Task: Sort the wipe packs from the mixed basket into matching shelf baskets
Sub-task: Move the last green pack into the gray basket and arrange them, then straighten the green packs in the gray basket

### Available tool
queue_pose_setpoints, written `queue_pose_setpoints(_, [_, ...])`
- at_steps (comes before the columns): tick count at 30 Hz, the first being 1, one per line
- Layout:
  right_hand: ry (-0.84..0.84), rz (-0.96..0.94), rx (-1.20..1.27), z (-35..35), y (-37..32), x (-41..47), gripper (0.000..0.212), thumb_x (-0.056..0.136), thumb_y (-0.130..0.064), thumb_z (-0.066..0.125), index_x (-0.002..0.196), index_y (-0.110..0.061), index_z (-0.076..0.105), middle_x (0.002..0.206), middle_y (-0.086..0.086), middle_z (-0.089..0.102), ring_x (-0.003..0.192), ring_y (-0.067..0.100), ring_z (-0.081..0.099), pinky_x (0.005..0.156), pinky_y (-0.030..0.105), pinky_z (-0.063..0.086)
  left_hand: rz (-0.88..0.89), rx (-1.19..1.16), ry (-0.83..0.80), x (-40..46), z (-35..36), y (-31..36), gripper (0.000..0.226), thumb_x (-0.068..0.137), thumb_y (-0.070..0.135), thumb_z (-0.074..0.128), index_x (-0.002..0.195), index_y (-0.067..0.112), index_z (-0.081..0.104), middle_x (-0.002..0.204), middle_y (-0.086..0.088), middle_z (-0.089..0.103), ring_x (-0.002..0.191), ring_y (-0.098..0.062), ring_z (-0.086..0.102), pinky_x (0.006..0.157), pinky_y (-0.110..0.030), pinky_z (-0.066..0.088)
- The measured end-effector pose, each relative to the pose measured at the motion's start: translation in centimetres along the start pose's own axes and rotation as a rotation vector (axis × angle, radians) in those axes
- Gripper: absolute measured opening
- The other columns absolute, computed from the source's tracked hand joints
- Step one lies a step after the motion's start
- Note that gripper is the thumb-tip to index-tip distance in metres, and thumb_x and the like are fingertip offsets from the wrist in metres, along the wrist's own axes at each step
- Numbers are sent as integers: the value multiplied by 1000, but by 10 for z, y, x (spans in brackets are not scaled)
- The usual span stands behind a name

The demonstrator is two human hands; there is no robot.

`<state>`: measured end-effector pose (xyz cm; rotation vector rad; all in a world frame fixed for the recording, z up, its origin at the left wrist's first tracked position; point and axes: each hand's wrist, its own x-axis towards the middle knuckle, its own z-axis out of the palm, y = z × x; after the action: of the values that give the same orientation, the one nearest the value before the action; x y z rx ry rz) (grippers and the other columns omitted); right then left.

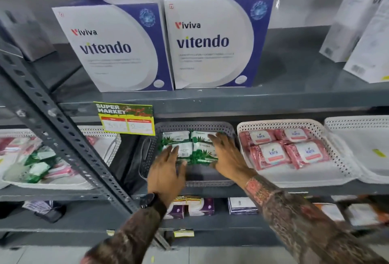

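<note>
both forearms in patterned sleeves reach up from the bottom of the view to the middle shelf, a dark watch [147, 199] on the left wrist. left hand [167, 172] and right hand [226, 158] lie flat with fingers spread, bracketing the green wipe packs [196, 147] in the grey basket [229, 131]; neither hand pinches or lifts anything. 4 green packs sit in 2 rows of 2 toward the back of that basket, the front part bare.

judging from this, the step in hand is squaring up the green group after a placement, not carrying. the next move likely calls for drawing both hands back over the front rim and crossing left to the mixed basket [84, 181], where green and pink packs lie jumbled, to take another pack.

pink packs [282, 150], 4 of them, are already laid out in the white basket [339, 158] just right of the grey one; another white basket [357, 124] at far right looks mostly bare.

room is tight overhead: the upper shelf edge and its price tag [126, 119] hang close above the baskets. the perforated steel upright [69, 150] slants between the mixed basket and the grey one, so a leftward reach must pass in front of it.
</note>
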<state>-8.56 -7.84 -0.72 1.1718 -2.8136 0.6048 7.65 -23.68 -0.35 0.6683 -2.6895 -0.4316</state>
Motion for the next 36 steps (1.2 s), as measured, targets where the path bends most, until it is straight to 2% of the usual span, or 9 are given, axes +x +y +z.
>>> queue_pose_setpoints(2, [-40,-3,-41,-2,2,-1,101,76,-14,90,160,-17,34,158,15,42,148,35,38,120,49,38,79,133,-99,31,-11,-10,59,98,43,56,153,26,42,157,-4,50,136,-29,53,107,-45,51])
queue_pose_setpoints(6, [-180,-50,-100,-2,-2,0,89,83,-5,82,159,-20,38,158,13,47,143,34,50,108,44,55,283,423,-373,68,-4,-11,87,88,51,71,157,16,33,158,-7,42,144,-33,39,116,-50,40])
queue_pose_setpoints(15, [-229,27,-9,-6,-3,3,84,84,13,68,156,-24,43,138,18,60,81,15,72,57,23,58,261,322,-418,91,-1,-35,75,86,30,77,153,22,43,158,-2,47,146,-27,43,120,-41,39])
queue_pose_setpoints(20, [-220,-26,-79,9,-12,4,78,86,19,54,153,-21,48,139,14,61,107,27,72,81,37,65,260,288,-496,89,0,-52,71,87,22,77,151,20,48,156,-3,51,143,-28,48,118,-40,41])
queue_pose_setpoints(23, [-234,-21,-71,15,-9,3,77,86,11,65,154,-23,47,153,9,50,137,35,55,97,45,61,241,245,-501,86,3,-56,77,86,30,79,154,23,44,158,-1,49,142,-27,48,118,-39,41])
queue_pose_setpoints(26, [-281,-3,-4,13,-8,13,86,90,-39,76,161,-22,31,168,8,32,157,35,25,127,59,23,212,122,-421,90,3,-54,72,94,44,67,157,25,38,164,0,42,145,-25,46,119,-39,37])
queue_pose_setpoints(28, [-243,9,-3,16,-10,29,84,100,-62,51,165,-22,17,175,8,14,162,34,8,130,60,0,197,109,-339,95,9,-45,62,106,48,43,160,21,31,167,-5,36,151,-26,38,123,-41,31])
queue_pose_setpoints(31, [-271,61,-48,31,-14,49,79,105,-65,24,166,-24,-4,175,6,-14,161,31,-16,125,59,-14,172,218,-427,104,30,-31,69,109,50,17,165,9,4,174,-11,0,161,-27,-6,129,-42,-4])
queue_pose_setpoints(36, [-338,131,-128,58,-6,53,77,103,-65,12,165,-26,-13,171,3,-28,158,28,-25,125,63,-13,149,257,-429,104,58,-41,74,107,54,9,164,9,-5,173,-11,-14,160,-23,-16,129,-42,-12])
